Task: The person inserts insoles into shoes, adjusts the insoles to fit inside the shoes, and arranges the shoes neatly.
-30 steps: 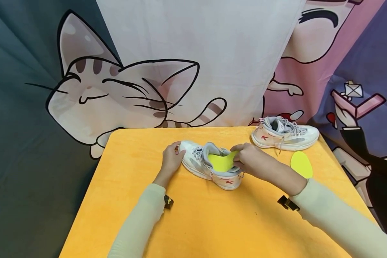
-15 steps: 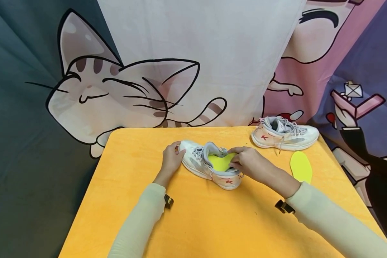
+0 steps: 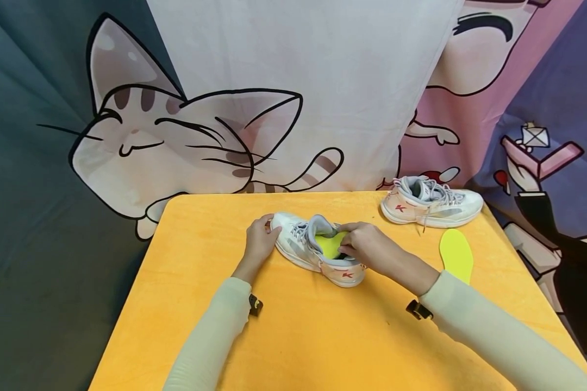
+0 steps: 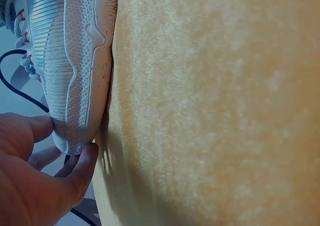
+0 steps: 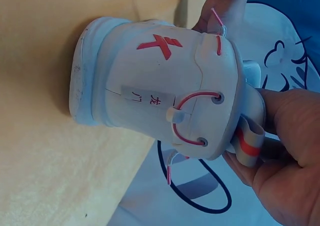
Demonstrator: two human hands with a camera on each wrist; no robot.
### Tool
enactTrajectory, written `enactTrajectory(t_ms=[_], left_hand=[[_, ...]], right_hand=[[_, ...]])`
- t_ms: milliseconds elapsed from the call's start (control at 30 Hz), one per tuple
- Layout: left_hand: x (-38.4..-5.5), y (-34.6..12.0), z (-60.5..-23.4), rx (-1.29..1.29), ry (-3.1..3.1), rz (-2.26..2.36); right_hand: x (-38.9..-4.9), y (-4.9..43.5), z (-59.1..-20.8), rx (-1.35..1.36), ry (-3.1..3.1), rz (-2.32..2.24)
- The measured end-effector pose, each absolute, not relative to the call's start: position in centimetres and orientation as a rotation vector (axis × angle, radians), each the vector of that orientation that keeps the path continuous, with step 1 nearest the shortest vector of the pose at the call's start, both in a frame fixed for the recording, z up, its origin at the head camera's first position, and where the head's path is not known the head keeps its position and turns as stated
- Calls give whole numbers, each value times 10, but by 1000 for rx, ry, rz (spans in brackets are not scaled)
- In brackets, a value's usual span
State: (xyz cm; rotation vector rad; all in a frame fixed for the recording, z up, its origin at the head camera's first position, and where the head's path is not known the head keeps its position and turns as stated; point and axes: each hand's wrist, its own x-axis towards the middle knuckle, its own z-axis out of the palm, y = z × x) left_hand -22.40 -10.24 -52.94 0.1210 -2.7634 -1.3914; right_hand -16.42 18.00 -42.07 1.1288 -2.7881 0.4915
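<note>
A white sneaker (image 3: 298, 251) with grey lining lies on the yellow table, its toe to the far left and its heel toward the near right. My left hand (image 3: 260, 242) grips the toe; in the left wrist view the thumb and fingers (image 4: 85, 168) hold its tip. A lime-yellow insole (image 3: 326, 246) is partly inside the shoe opening. Its rear end is pinched by my right hand (image 3: 369, 247), which reaches over the collar. The right wrist view has the sneaker's heel (image 5: 135, 81) with a red logo, and my right hand (image 5: 295, 146) at the collar; the insole is hidden there.
A second white sneaker (image 3: 435, 206) stands at the table's back right corner. Before it a second lime-yellow insole (image 3: 456, 252) lies flat, its near end at the right sleeve. A cartoon-printed cloth (image 3: 235, 54) hangs behind the yellow table (image 3: 323, 336).
My right hand has moved left and slightly down, sliding the insole deeper into the sneaker, so less of it shows. The left hand and the sneaker have stayed in place.
</note>
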Motion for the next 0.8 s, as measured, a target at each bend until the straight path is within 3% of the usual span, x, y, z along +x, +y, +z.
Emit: enactTrajectory(t_ms=[800], left_hand=[[-224, -103, -528, 100, -2746, -1407]], right_hand=[[-176, 161, -423, 1233, -2814, 282]])
